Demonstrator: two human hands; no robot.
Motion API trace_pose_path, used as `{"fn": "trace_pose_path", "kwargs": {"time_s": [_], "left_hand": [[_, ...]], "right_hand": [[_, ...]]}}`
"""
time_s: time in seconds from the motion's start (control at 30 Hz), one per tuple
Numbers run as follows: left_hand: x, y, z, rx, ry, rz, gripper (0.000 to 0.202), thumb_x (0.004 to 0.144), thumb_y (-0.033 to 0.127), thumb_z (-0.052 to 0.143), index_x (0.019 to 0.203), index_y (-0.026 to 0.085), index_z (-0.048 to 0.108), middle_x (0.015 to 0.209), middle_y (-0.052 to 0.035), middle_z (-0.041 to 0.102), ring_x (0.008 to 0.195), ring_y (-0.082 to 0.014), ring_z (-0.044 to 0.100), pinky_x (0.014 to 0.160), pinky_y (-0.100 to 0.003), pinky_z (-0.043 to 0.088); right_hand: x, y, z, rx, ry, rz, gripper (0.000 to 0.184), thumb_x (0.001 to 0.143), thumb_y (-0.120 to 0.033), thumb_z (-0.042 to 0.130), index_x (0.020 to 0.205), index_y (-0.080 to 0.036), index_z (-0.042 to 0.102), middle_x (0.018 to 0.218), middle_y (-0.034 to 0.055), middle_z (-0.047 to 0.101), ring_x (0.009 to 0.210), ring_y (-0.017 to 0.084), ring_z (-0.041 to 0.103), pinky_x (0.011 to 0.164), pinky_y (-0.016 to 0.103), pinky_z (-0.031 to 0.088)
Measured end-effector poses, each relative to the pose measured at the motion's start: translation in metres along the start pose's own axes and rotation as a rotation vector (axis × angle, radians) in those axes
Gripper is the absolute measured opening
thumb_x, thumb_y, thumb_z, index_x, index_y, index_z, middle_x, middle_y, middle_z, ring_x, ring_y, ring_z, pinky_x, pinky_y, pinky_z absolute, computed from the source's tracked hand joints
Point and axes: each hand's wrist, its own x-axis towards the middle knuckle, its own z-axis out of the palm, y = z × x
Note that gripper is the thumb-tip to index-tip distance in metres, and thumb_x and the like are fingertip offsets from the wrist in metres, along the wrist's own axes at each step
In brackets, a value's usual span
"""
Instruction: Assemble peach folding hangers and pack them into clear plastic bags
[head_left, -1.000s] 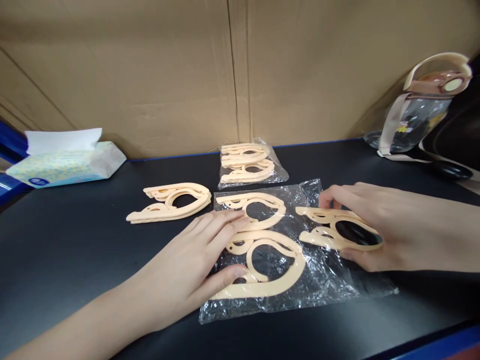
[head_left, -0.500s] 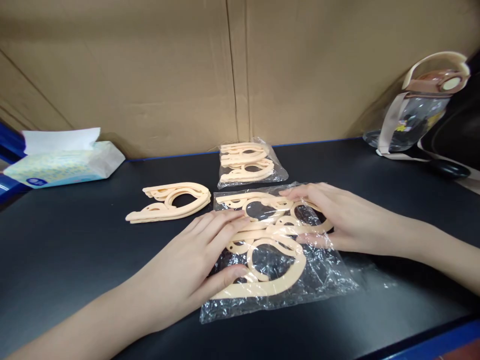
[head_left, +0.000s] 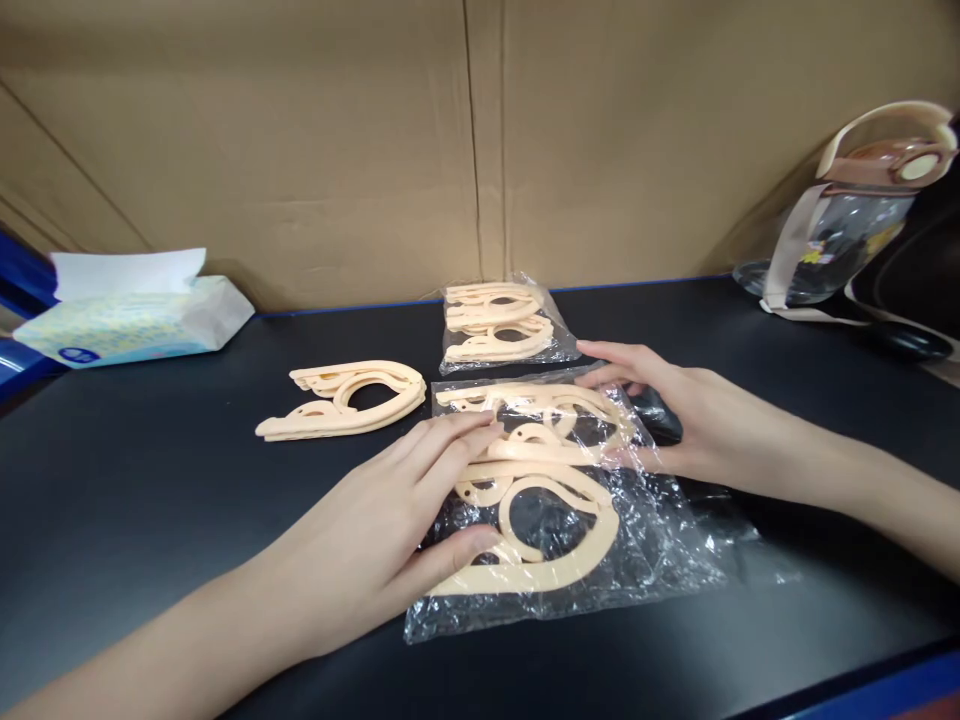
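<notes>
A clear plastic bag lies flat in front of me with cream folding hangers inside, one nearer and one farther. My left hand rests across the bag's left part, fingers stretched out and thumb on the nearer hanger's lower arm through the film. At the bag's right side is my right hand, its fingers and thumb spread apart. Its thumb touches the film by the farther hanger, and its index finger points toward the back bag. Nothing shows gripped in it.
A loose folded hanger lies left of the bag. Behind stands a smaller clear bag of folded hangers. A tissue pack is at back left, a strapped water bottle at back right, on the black table before a cardboard wall.
The farther hanger has slid left, deeper into the bag. My right hand's fingers have come off it and spread. My left hand stays on the bag.
</notes>
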Motion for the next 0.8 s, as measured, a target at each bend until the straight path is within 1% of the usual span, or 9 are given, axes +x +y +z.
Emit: {"fn": "trace_pose_path", "kwargs": {"time_s": [0.13, 0.2, 0.27, 0.33, 0.4, 0.47, 0.53, 0.63, 0.8], "left_hand": [[0.002, 0.000, -0.003, 0.036, 0.074, -0.001, 0.051, 0.112, 0.047, 0.042, 0.158, 0.024, 0.039, 0.160, -0.0090, 0.052, 0.144, -0.0266, 0.055, 0.116, -0.037, 0.049], [0.002, 0.001, -0.007, 0.164, 0.159, 0.003, 0.043, 0.111, 0.036, 0.041, 0.151, 0.020, 0.047, 0.147, -0.0105, 0.063, 0.132, -0.0295, 0.063, 0.109, -0.039, 0.053], [0.001, 0.001, -0.012, 0.348, 0.207, -0.013, 0.038, 0.107, 0.026, 0.039, 0.139, 0.018, 0.058, 0.130, -0.0119, 0.073, 0.115, -0.0329, 0.072, 0.095, -0.044, 0.059], [-0.001, 0.000, -0.015, 0.490, 0.205, -0.035, 0.039, 0.104, 0.023, 0.037, 0.131, 0.015, 0.064, 0.121, -0.0147, 0.076, 0.103, -0.0363, 0.076, 0.082, -0.046, 0.061], [-0.002, 0.000, -0.017, 0.539, 0.179, -0.059, 0.040, 0.103, 0.024, 0.036, 0.125, 0.014, 0.067, 0.118, -0.0162, 0.078, 0.095, -0.0370, 0.079, 0.068, -0.045, 0.062], [-0.002, -0.001, -0.018, 0.522, 0.152, -0.096, 0.040, 0.103, 0.026, 0.035, 0.118, 0.017, 0.071, 0.114, -0.0137, 0.080, 0.081, -0.0342, 0.080, 0.052, -0.041, 0.059], [0.000, -0.002, -0.018, 0.478, 0.139, -0.133, 0.039, 0.104, 0.027, 0.035, 0.111, 0.021, 0.074, 0.111, -0.0100, 0.081, 0.069, -0.0307, 0.079, 0.044, -0.038, 0.055], [0.001, -0.002, -0.019, 0.409, 0.134, -0.131, 0.040, 0.106, 0.029, 0.035, 0.109, 0.023, 0.075, 0.111, -0.0077, 0.081, 0.069, -0.0295, 0.080, 0.045, -0.038, 0.058], [0.003, -0.002, -0.017, 0.283, 0.147, -0.083, 0.043, 0.111, 0.034, 0.031, 0.111, 0.024, 0.073, 0.113, -0.0050, 0.081, 0.088, -0.0291, 0.081, 0.055, -0.036, 0.063]], "right_hand": [[0.007, -0.004, 0.007, 0.125, 0.005, 0.015, 0.078, 0.091, -0.053, 0.073, 0.156, -0.023, 0.044, 0.134, 0.0109, 0.075, 0.122, 0.030, 0.073, 0.101, 0.047, 0.061], [0.008, -0.002, 0.005, 0.173, -0.007, 0.028, 0.078, 0.089, -0.051, 0.075, 0.155, -0.022, 0.045, 0.136, 0.0122, 0.074, 0.123, 0.030, 0.073, 0.103, 0.048, 0.060], [0.008, 0.000, 0.004, 0.218, -0.011, 0.032, 0.077, 0.088, -0.048, 0.076, 0.154, -0.022, 0.046, 0.138, 0.0128, 0.073, 0.123, 0.029, 0.073, 0.105, 0.050, 0.060], [0.008, 0.002, 0.004, 0.270, -0.016, 0.038, 0.074, 0.089, -0.044, 0.076, 0.153, -0.023, 0.047, 0.140, 0.0128, 0.072, 0.125, 0.029, 0.072, 0.108, 0.052, 0.058], [0.008, 0.004, 0.006, 0.328, -0.023, 0.042, 0.070, 0.090, -0.042, 0.076, 0.152, -0.024, 0.049, 0.143, 0.0129, 0.071, 0.130, 0.029, 0.069, 0.110, 0.053, 0.057], [0.009, 0.004, 0.009, 0.381, -0.023, 0.041, 0.068, 0.091, -0.043, 0.076, 0.150, -0.025, 0.051, 0.145, 0.0138, 0.069, 0.133, 0.030, 0.067, 0.112, 0.054, 0.056], [0.010, 0.004, 0.010, 0.415, -0.019, 0.034, 0.066, 0.091, -0.044, 0.077, 0.149, -0.024, 0.052, 0.146, 0.0142, 0.068, 0.134, 0.030, 0.066, 0.112, 0.053, 0.056], [0.011, 0.005, 0.012, 0.408, -0.017, 0.037, 0.061, 0.091, -0.044, 0.077, 0.145, -0.026, 0.056, 0.148, 0.0120, 0.067, 0.132, 0.029, 0.068, 0.113, 0.052, 0.056], [0.012, 0.004, 0.010, 0.278, 0.004, 0.008, 0.051, 0.092, -0.045, 0.075, 0.139, -0.028, 0.064, 0.142, 0.0077, 0.071, 0.130, 0.029, 0.069, 0.112, 0.051, 0.056]]}}
